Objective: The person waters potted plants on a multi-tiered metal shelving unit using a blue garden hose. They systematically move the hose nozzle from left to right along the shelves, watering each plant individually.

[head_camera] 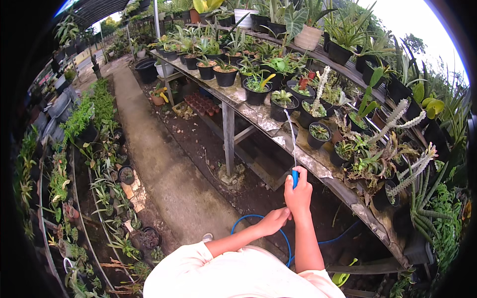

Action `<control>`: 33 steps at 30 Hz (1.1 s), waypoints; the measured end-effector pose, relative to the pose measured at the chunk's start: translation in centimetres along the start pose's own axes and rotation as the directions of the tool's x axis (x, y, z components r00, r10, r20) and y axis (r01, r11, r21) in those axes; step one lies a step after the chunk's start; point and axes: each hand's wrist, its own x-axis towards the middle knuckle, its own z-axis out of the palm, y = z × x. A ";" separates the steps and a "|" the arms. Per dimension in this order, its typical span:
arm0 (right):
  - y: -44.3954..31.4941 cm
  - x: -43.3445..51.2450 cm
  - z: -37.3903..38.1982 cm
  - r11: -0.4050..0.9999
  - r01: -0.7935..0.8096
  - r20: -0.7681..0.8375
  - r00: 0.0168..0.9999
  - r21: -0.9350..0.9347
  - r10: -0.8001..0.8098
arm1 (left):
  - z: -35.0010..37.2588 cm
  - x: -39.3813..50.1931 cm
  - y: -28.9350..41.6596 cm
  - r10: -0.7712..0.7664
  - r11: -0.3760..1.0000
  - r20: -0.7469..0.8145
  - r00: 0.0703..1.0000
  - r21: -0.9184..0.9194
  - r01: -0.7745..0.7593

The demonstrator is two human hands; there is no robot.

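My right hand (299,192) is closed around the end of a blue garden hose (295,179). A stream of water (292,138) runs from it up to a black pot (284,106) holding a small leafy plant, near the front edge of the wooden bench (313,162). Beside my right wrist is my left hand (277,220), fingers curled; whether it grips anything is hidden. Behind my forearms the hose (285,238) loops low above the ground. A smaller black pot (319,135) stands right of the watered one, and a pale, spiny succulent (321,91) rises behind.
Potted plants crowd the bench and its raised rear shelf (261,34). A wooden leg (228,138) supports the bench. Left of it runs a concrete path (160,164), bordered by plant rows with metal rails (84,201). A yellow-green watering can (341,277) lies low at right.
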 end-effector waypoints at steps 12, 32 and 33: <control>-0.8 -0.3 -0.5 0.998 -0.006 0.094 0.996 0.059 0.000 | 0.3 -0.8 -0.5 -0.043 0.999 -0.012 0.999 -0.017 0.043; -8.6 1.3 9.4 0.996 -0.092 -0.039 0.995 -0.005 0.092 | -12.8 -3.6 0.9 -0.045 0.999 0.053 0.998 0.019 0.044; -9.0 1.4 9.6 0.996 -0.089 -0.027 0.996 -0.004 0.089 | -13.3 -3.6 1.1 -0.039 0.999 0.068 0.997 0.014 0.038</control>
